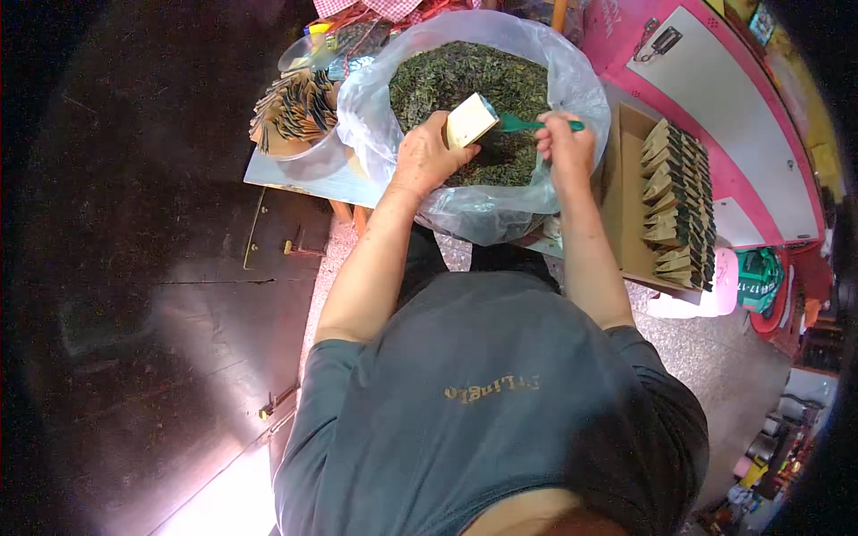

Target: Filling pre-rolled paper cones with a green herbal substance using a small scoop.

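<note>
A wide round container lined with a clear plastic bag (579, 85) stands before me, full of dried dark-green leaves (465, 71) that look like tea. Over the leaves, my left hand (427, 156) is closed round a small cream paper packet (469, 122), tilted with its mouth toward the right. My right hand (565, 143) grips the handle of a green plastic scoop (518, 123). The scoop's head is at the packet's mouth; whether it carries leaves I cannot tell.
Right of the container, a cardboard box (628, 179) holds rows of brown paper packets (677, 201) with dark edges. At the left, a clear tub (313, 163) holds a fan of flat paper packets (295, 107). A pink and white cabinet (733, 98) stands at the far right.
</note>
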`<state>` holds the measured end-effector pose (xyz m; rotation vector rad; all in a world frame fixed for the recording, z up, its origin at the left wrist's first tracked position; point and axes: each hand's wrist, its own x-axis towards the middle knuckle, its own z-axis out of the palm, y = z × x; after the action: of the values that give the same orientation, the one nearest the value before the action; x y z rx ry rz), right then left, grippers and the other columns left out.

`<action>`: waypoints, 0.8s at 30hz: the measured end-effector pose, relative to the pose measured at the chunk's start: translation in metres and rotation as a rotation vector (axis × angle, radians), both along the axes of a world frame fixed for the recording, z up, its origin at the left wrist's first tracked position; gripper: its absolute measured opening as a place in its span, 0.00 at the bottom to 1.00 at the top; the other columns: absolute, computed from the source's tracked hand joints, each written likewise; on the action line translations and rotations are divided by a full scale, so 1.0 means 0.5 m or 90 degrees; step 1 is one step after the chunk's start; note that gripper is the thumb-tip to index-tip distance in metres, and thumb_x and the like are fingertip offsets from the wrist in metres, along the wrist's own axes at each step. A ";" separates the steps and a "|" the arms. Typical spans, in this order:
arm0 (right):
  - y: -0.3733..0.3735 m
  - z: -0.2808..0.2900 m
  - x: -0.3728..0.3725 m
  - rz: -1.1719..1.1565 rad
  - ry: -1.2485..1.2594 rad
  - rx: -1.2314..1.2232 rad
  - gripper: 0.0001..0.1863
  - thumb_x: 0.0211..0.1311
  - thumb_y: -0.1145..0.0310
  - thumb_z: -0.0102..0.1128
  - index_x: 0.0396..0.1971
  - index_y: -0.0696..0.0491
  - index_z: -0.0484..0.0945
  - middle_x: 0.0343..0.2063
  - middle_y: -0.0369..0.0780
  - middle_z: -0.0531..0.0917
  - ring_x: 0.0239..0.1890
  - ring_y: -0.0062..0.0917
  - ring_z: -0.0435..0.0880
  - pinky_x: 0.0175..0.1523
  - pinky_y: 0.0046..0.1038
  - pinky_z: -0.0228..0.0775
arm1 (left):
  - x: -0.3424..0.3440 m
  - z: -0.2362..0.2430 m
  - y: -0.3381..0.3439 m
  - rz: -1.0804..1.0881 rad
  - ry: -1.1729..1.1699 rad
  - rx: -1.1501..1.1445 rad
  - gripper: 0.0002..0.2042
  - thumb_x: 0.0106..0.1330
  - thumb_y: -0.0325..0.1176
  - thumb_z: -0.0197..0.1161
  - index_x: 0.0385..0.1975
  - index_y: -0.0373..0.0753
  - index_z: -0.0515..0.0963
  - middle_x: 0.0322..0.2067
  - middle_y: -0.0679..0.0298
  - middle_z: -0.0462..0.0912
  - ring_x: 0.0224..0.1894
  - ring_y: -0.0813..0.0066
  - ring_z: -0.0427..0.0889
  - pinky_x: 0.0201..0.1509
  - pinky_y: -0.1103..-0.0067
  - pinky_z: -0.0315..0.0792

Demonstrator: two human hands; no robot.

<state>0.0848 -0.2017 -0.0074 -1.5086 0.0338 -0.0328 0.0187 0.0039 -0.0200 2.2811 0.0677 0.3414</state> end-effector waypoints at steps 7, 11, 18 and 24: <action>-0.025 0.064 -0.005 -0.007 -0.110 0.102 0.09 0.57 0.70 0.55 0.31 0.60 0.78 0.18 0.39 0.78 0.14 0.16 0.71 0.19 0.18 0.61 | -0.001 0.000 0.000 0.000 0.004 -0.003 0.24 0.47 0.44 0.72 0.40 0.37 0.75 0.33 0.51 0.83 0.39 0.53 0.82 0.45 0.66 0.73; -0.007 0.082 -0.026 0.051 -0.115 0.055 0.08 0.57 0.70 0.55 0.31 0.59 0.79 0.18 0.38 0.79 0.15 0.16 0.72 0.21 0.17 0.62 | -0.001 0.006 -0.002 0.004 0.015 0.001 0.25 0.46 0.44 0.73 0.40 0.37 0.75 0.33 0.51 0.82 0.39 0.53 0.82 0.44 0.65 0.73; 0.035 0.100 -0.066 0.145 -0.391 -0.242 0.07 0.56 0.73 0.57 0.31 0.58 0.81 0.21 0.33 0.80 0.24 0.13 0.75 0.30 0.17 0.65 | 0.001 -0.003 -0.001 -0.003 -0.016 0.016 0.25 0.46 0.44 0.73 0.41 0.36 0.75 0.33 0.50 0.82 0.39 0.52 0.81 0.44 0.65 0.74; 0.001 0.077 -0.049 -0.001 -0.491 -0.331 0.06 0.55 0.75 0.57 0.31 0.57 0.81 0.28 0.39 0.83 0.30 0.21 0.82 0.36 0.22 0.72 | 0.000 0.000 0.001 -0.003 -0.008 -0.010 0.25 0.46 0.43 0.73 0.41 0.36 0.75 0.34 0.50 0.82 0.39 0.52 0.81 0.44 0.64 0.73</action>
<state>0.0603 -0.2013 0.0311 -1.9214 -0.6347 -0.6629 0.0185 0.0043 -0.0199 2.2629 0.0592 0.3518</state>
